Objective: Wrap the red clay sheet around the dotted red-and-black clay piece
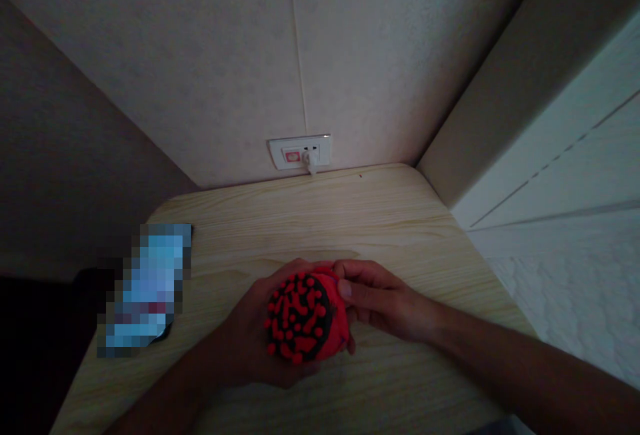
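A rolled-up red and black fabric item with red grip dots (303,318), perhaps a sock, is held over the light wooden table (380,221). My left hand (253,335) cups it from the left and below, fingers wrapped round it. My right hand (373,295) pinches its red upper right edge with closed fingers. Both forearms reach in from the bottom of the view.
A blurred-out blue phone-like object (147,285) lies at the table's left edge. A white wall socket (300,152) with a plug in it sits on the wall just behind the table. A white panelled surface (575,221) borders the right side.
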Motion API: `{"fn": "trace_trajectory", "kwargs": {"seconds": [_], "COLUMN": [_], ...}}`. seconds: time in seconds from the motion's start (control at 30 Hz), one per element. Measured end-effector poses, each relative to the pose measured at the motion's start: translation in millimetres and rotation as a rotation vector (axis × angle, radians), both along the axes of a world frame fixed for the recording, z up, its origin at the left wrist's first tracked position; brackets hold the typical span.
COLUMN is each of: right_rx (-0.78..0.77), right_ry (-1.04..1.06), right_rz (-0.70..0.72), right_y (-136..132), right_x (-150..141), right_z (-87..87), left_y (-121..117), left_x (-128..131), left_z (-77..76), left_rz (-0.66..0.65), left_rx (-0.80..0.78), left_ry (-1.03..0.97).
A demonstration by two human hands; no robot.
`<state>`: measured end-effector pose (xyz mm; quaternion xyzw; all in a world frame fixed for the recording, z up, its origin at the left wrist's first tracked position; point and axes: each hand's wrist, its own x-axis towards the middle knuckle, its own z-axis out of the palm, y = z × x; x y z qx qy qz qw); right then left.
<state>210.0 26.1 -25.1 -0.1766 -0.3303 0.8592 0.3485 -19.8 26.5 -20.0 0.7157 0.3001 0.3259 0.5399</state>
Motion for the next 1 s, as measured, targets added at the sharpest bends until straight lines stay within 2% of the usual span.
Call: {"fn": "trace_trajectory", "kwargs": {"seconds": [0.2, 0.33, 0.53, 0.63, 0.73, 0.87, 1.0], "right_rx": [0.013, -0.043, -0.016, 0.112, 0.308, 0.563, 0.638], "right_ry": [-0.041, -0.026, -0.082, -0.163, -0.302, -0.552, -0.661], "right_rz": [-0.026, -0.044, -0.123, -0.217, -0.353, -0.348, -0.383], "right_y": [-0.2, 1.9, 6.0, 4.0, -0.8, -5.1, -3.4], "right_x": [-0.1, 0.1, 4.5, 5.7, 5.1, 3.5, 3.2], "right_z": [1.4, 2.6, 8.1, 11.1, 10.4, 5.3, 3.1], "left_y": [2.5, 2.6, 4.3, 7.0, 9.8, 11.0, 9.0], "left_x": [3.5, 6.1, 7.5, 8.8, 12.9, 19.7, 24.2], "left_z": [6.2, 5.9, 9.7, 14.1, 18.9, 22.9, 21.7], "left_rz": [-0.031, 0.029, 0.150, 0.237, 0.316, 0.370, 0.402], "left_rx": [0.051, 0.058, -0.139, -0.181, -0.250, -0.348, -0.383], "left_ry": [-0.012, -0.021, -0.031, 0.008, -0.006, -0.068, -0.086]}}
